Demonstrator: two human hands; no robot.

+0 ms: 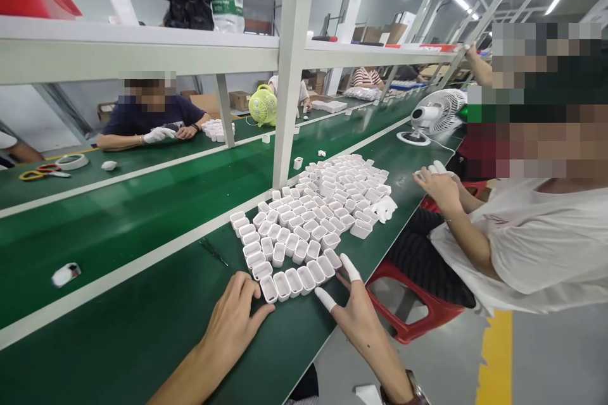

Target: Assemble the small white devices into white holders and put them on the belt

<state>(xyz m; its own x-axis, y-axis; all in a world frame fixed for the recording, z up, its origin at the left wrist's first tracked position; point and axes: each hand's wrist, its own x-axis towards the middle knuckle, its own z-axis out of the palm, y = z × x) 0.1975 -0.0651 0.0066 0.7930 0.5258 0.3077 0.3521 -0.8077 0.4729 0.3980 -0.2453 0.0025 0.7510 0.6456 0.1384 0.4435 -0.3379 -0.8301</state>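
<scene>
A big cluster of small white open plastic housings (313,215) lies on the green bench top (142,316). My left hand (232,323) rests flat on the bench, its thumb touching the left end of the nearest row of housings (297,280). My right hand (354,313) has white finger cots on two fingertips, which touch the right end of that same row. Neither hand holds anything; the fingers of both are spread.
A co-worker in a white shirt (532,247) sits to my right on a red stool (408,304), hand by the pile. A white desk fan (434,115) stands beyond. A white post (289,76) carries a shelf. Another person (152,117) sits across the belt.
</scene>
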